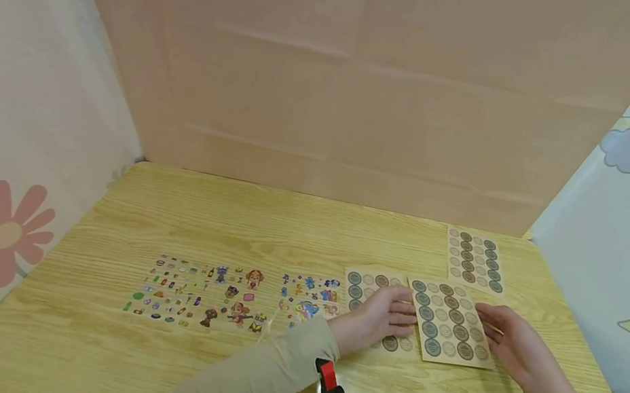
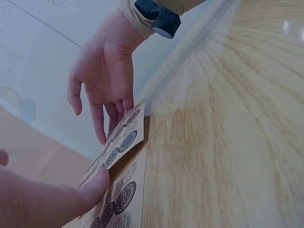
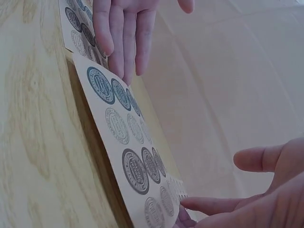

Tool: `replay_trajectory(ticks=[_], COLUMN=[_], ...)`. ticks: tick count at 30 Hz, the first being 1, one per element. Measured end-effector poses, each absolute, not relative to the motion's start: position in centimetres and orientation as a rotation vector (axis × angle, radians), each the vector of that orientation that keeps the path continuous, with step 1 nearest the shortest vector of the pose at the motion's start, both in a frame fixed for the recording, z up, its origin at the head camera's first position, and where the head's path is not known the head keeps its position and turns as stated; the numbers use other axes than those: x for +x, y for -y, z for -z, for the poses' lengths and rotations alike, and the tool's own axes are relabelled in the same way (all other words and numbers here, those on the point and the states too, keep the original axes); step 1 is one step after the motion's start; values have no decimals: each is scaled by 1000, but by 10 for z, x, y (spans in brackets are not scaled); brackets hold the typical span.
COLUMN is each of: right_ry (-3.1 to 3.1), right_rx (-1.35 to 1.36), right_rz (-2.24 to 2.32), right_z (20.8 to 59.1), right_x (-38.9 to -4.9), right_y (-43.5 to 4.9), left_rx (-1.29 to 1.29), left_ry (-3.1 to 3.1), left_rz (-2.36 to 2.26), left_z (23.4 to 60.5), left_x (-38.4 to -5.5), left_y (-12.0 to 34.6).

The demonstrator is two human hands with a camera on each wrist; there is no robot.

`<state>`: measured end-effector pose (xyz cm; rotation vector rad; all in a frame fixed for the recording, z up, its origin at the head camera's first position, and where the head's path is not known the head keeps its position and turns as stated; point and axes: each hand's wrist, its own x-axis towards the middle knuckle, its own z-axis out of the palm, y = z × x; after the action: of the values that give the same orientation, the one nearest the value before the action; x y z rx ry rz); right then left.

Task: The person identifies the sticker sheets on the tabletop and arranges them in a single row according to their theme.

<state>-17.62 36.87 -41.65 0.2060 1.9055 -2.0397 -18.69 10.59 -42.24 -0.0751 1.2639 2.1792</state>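
A beige sheet of round seal stickers point(image 1: 451, 325), in dark and pale columns, lies between both hands and is raised off the table along its near edge. My left hand point(image 1: 377, 318) is at its left edge, fingers straight, thumb apart from the sheet in the right wrist view. At the right edge, my right hand point(image 1: 517, 345) touches the sheet with extended fingers, its thumb spread away; some fingertips are hidden behind the sheet. Under my left hand lies a second, similar sticker sheet point(image 1: 354, 292), partly covered by the hand.
A third round-sticker sheet point(image 1: 475, 259) lies at the back right. Left of my left forearm are clear sheets of colourful cartoon stickers point(image 1: 310, 285), larger puppy stickers point(image 1: 239, 312) and small item stickers point(image 1: 171, 287). Cloth walls point(image 1: 339, 125) enclose the wooden table point(image 1: 262, 216).
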Motion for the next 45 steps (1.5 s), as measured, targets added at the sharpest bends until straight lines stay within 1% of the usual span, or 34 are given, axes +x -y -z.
replay_trajectory(ticks=[8, 28, 45], right_ry=[-2039, -2043, -1941], right_rx=[225, 204, 214], right_rz=[1942, 1913, 2018], right_z=[419, 419, 415], right_x=[-176, -174, -172], right_y=[-368, -369, -366], left_rx=[-76, -72, -102], left_ry=[-1283, -1271, -1292], left_rz=[-2188, -2195, -2187], left_z=[423, 421, 423], left_x=[-187, -185, -188], left_y=[-105, -103, -105])
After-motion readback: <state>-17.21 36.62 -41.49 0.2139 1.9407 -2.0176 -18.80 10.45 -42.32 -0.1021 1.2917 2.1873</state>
